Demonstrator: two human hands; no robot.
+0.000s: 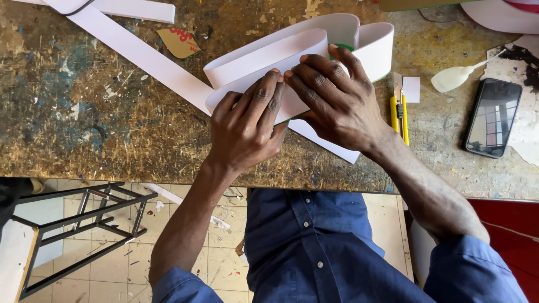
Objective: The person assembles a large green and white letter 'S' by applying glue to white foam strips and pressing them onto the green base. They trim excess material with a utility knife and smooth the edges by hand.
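Head view: both hands press down on a curved white strip (292,50) that loops on edge over the worn, paint-spattered workbench (84,123), a little right of the centre of the picture. The left hand (247,126) lies flat with its fingers (264,92) stretched toward 12 o'clock, the fingertips pushing on the strip's upper edge; it grips nothing, only presses. The right hand (337,101) comes in from 4 o'clock, fingers spread over the strip, the index tip meeting the left hand's fingertips; it too is pressing, not clenched around anything. A bit of green (339,49) shows under the right fingers at the strip's inner fold. The strip's long tail (135,50) runs off toward 10 o'clock across the bench, where another white strip (143,10) lies at the top edge. A tan scrap (179,42) sits at 11 o'clock from the hands. At 3 o'clock from the right hand lie a yellow utility knife (398,112) and a small white square (411,88); farther that way a white squeeze bottle (452,78) and a dark phone (493,116). Below the bench, at 8 o'clock, stands a black metal frame (84,224) on the tiled floor
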